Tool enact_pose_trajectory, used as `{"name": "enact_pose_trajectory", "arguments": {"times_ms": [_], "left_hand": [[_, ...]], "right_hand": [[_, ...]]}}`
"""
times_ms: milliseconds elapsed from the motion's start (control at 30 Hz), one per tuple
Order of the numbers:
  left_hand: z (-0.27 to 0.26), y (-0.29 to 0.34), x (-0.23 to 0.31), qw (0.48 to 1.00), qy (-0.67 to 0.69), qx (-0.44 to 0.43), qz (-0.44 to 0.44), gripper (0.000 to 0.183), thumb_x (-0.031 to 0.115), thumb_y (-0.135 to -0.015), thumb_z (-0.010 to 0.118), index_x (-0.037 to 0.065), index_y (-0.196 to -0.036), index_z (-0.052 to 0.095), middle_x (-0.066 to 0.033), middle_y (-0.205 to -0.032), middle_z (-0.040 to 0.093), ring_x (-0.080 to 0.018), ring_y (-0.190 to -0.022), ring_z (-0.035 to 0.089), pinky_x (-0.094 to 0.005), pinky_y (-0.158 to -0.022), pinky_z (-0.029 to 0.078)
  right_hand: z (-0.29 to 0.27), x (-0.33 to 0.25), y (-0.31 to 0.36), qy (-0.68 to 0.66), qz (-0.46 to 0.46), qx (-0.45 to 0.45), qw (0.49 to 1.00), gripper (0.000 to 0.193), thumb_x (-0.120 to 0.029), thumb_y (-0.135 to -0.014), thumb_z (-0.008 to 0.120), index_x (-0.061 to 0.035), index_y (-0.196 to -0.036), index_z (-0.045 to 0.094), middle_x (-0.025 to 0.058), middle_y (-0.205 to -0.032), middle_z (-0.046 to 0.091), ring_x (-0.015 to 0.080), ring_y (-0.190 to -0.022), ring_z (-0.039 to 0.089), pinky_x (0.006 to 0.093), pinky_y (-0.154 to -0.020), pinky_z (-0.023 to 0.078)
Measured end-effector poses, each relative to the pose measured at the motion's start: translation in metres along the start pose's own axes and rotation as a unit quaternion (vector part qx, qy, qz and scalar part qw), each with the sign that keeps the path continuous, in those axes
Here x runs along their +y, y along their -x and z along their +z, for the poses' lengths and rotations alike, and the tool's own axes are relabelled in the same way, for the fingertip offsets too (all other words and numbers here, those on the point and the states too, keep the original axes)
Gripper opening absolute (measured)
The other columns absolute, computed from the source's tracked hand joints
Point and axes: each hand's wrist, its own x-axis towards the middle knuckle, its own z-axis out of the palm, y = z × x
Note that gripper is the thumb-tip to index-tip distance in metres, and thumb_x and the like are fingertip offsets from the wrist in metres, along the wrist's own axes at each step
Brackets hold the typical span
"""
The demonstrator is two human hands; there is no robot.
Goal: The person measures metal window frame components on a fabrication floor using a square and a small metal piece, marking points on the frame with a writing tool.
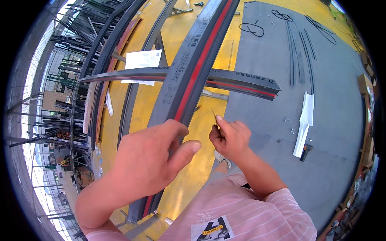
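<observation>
A long dark grey metal profile (185, 66) with a red strip along it runs from the top of the view down past my left side. My left hand (150, 158) is over its near part, fingers bent downward and thumb held apart; whether the fingertips touch it is hidden. Just right of the profile, my right hand (233, 138) is closed, pinching a thin pointed rod (213, 113) between thumb and finger. A shorter profile (241, 79), also with a red strip, crosses the long one farther away.
A white paper sheet (142, 60) lies by the crossing profile. Racks of dark bars (80, 56) stand at left. On the grey mat (261, 128) at right are thin strips (301, 52), black cords (252, 30), white wrapping (303, 120) and a dark tool (306, 152).
</observation>
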Motion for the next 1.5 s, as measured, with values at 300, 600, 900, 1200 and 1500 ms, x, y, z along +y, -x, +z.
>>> {"name": "enact_pose_trajectory", "arguments": {"times_ms": [300,600,900,1200,1500], "left_hand": [[0.016,-0.050,-0.002,0.999,0.012,0.045,0.012,0.029,0.028,-0.094,0.063,0.002,-0.083,0.059,-0.0132,-0.057,0.057,-0.0292,-0.050,0.059,-0.0385,-0.048,0.042],[0.018,-0.054,-0.003,0.994,-0.056,0.078,0.047,0.018,0.018,-0.090,0.068,0.004,-0.081,0.061,-0.0112,-0.057,0.058,-0.0265,-0.046,0.057,-0.0361,-0.044,0.041],[-0.005,-0.071,-0.003,0.996,-0.028,0.063,0.063,0.014,0.017,-0.094,0.062,0.004,-0.099,0.065,-0.0120,-0.074,0.064,-0.0244,-0.065,0.065,-0.0348,-0.058,0.049],[0.003,-0.127,-0.045,0.937,-0.210,0.184,0.209,0.038,-0.001,-0.086,0.054,0.001,-0.123,0.061,-0.0160,-0.130,0.059,-0.0346,-0.122,0.055,-0.0423,-0.100,0.043],[0.015,-0.132,-0.048,0.948,-0.175,0.201,0.172,0.035,0.001,-0.089,0.052,-0.001,-0.123,0.061,-0.0168,-0.129,0.061,-0.0359,-0.124,0.055,-0.0434,-0.103,0.041]], "right_hand": [[-0.015,0.003,-0.027,-0.031,-0.070,-0.033,0.997,0.044,-0.014,-0.074,0.080,-0.0051,-0.111,0.059,-0.0019,-0.058,0.043,0.0129,-0.046,0.038,0.0272,-0.046,0.031],[0.008,-0.018,0.010,-0.796,0.430,-0.078,0.418,0.044,-0.038,-0.090,0.071,-0.0008,-0.107,0.055,0.0116,-0.098,0.064,0.0112,-0.069,0.055,0.0248,-0.058,0.043],[0.039,0.011,-0.008,-0.834,0.466,0.056,0.291,0.029,-0.033,-0.098,0.059,-0.0053,-0.090,0.058,0.0070,-0.090,0.065,0.0101,-0.064,0.052,0.0235,-0.053,0.041],[0.100,0.045,0.004,-0.817,0.526,0.134,0.197,0.018,-0.027,-0.101,0.055,-0.0104,-0.096,0.056,-0.0003,-0.080,0.057,0.0077,-0.063,0.047,0.0220,-0.051,0.036],[0.117,0.049,0.005,-0.818,0.534,0.153,0.148,0.019,-0.026,-0.102,0.053,-0.0087,-0.096,0.057,0.0000,-0.079,0.056,0.0084,-0.063,0.047,0.0222,-0.050,0.035]]}}
